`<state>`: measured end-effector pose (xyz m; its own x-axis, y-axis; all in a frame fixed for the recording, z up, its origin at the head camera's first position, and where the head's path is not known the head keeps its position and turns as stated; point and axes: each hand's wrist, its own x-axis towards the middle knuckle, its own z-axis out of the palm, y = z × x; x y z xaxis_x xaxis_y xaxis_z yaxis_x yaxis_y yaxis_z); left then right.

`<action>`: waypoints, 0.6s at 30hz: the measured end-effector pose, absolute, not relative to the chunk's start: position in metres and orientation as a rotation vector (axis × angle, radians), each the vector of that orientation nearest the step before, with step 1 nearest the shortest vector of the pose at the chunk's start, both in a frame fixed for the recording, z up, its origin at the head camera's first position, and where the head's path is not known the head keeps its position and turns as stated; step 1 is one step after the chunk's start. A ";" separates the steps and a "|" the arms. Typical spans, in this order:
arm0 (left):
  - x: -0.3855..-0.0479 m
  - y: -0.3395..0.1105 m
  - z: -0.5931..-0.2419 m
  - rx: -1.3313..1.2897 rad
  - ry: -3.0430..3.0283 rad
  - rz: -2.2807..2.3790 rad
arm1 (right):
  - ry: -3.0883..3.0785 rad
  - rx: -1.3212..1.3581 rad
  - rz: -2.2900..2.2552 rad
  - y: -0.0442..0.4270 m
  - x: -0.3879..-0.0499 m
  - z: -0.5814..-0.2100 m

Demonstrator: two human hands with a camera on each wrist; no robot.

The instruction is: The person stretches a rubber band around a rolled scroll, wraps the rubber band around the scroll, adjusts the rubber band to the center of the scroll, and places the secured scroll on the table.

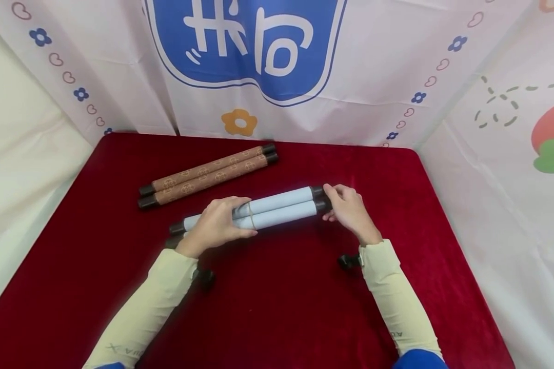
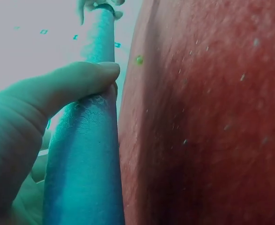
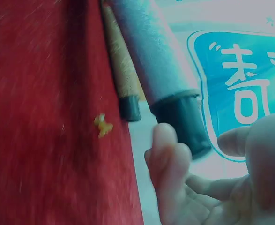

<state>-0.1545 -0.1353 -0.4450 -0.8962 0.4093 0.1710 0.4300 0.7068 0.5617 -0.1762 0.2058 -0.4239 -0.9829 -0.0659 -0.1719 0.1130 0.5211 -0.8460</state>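
Red velvet tabletop (image 1: 281,297). Head view: twin smooth, pale-blue rolls with dark end caps (image 1: 277,206) are near centre, the left hand (image 1: 219,223) gripping across their nine-o'clock half, the right hand (image 1: 351,207) curled round the two-o'clock caps; moving both together should keep them level. From them, tabletop spreads at five o'clock; brown patterned rolls (image 1: 210,171) crowd ten. Left wrist: thumb (image 2: 88,79) crosses a roll. Right wrist: tabletop edge runs toward six.
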 end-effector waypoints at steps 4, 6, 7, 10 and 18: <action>-0.162 -0.139 -0.444 -0.635 -2.913 -0.931 | 2.621 -0.023 -1.349 0.216 -0.175 -0.425; -0.168 -0.142 -0.444 -0.595 -2.934 -0.921 | 2.658 -0.062 -1.262 0.221 -0.175 -0.424; -0.171 -0.143 -0.444 -0.577 -2.942 -0.919 | 2.674 -0.079 -1.226 0.222 -0.175 -0.424; -0.182 -0.146 -0.445 -0.526 -2.958 -0.910 | 2.724 -0.119 -1.123 0.225 -0.177 -0.424; -0.205 -0.143 -0.453 -0.447 -2.960 -0.902 | 2.777 -0.252 -1.024 0.215 -0.185 -0.433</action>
